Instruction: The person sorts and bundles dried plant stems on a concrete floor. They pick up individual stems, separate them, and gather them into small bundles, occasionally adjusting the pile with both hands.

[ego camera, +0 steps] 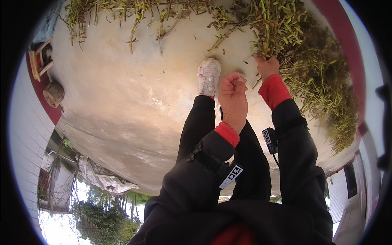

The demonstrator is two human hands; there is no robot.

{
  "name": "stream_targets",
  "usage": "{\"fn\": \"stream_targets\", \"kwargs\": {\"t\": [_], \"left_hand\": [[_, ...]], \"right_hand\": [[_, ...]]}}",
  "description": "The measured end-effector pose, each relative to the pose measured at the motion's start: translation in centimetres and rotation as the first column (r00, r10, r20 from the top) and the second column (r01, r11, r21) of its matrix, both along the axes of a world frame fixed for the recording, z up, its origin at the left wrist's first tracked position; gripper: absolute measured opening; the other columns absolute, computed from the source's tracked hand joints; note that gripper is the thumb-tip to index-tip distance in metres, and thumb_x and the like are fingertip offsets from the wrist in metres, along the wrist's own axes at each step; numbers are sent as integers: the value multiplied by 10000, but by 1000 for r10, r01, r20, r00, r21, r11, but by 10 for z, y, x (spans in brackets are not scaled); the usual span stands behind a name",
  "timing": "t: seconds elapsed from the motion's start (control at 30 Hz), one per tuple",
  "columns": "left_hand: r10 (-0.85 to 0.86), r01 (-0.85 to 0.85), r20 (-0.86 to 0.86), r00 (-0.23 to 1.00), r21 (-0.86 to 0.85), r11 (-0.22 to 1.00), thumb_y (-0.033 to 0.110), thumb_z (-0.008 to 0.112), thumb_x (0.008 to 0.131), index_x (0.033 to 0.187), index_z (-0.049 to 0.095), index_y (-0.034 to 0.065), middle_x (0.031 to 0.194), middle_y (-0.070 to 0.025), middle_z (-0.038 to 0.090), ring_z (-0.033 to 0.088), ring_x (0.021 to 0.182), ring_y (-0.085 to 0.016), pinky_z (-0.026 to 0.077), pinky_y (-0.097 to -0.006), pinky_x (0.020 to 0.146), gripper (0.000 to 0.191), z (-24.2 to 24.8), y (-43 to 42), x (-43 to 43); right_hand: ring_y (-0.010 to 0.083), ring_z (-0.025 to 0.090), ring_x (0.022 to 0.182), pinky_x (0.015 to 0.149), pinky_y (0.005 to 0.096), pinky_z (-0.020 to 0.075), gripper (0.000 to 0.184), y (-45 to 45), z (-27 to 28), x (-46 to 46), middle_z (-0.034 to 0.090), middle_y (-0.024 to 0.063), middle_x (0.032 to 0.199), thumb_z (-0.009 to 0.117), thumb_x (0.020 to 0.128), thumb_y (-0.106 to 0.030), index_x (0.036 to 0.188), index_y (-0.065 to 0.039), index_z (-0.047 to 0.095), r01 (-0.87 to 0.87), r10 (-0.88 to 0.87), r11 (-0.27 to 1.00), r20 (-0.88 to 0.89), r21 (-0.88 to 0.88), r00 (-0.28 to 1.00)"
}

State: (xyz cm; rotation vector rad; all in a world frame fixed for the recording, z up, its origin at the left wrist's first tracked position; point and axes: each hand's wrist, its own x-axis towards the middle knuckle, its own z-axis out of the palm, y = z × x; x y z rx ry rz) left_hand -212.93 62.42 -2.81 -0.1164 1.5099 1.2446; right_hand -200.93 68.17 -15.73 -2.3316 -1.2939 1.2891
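Observation:
My right hand [268, 66] grips the stem ends of a bunch of podded bean plants, likely soybean [269, 30]. Green and yellowing pods fan out from the bunch, away from me. My left hand [234, 101] is in front of my legs, its fingers curled in and the thumb against them. Nothing shows in that hand, though its palm is hidden. A gap of bare floor separates it from the held bunch. Below it on the floor is a pale lace-up shoe [209, 75] on my foot.
More cut bean plants [327, 82] are heaped at right along a red-and-white wall [356, 61]. A row of stalks [134, 27] lies across the far side of the concrete floor [122, 82]. Leftward are a wood block [54, 94] and a small wooden stool [39, 61].

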Motion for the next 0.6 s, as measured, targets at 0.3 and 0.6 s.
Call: {"fn": "stream_targets", "kwargs": {"t": [0.3, 0.6], "left_hand": [[-354, 302, -99, 930, -344, 889, 85, 506, 752, 857, 490, 7, 735, -23, 501, 461, 644, -93, 378, -207, 593, 131, -5, 0, -48], [-847, 733, -376, 376, -439, 520, 202, 658, 636, 1022, 451, -34, 983, -151, 507, 489, 901, -230, 375, -326, 784, 497, -164, 49, -88]], "right_hand": [[367, 540, 770, 682, 385, 430, 365, 1, 52, 9, 560, 230, 783, 636, 609, -190, 825, 60, 481, -68, 70, 998, 190, -16, 979], [40, 289, 412, 375, 196, 197, 127, -3, 52, 63, 398, -40, 534, 581, 717, -40, 814, -12, 504, 317, -415, 910, -581, -268, 700]]}}
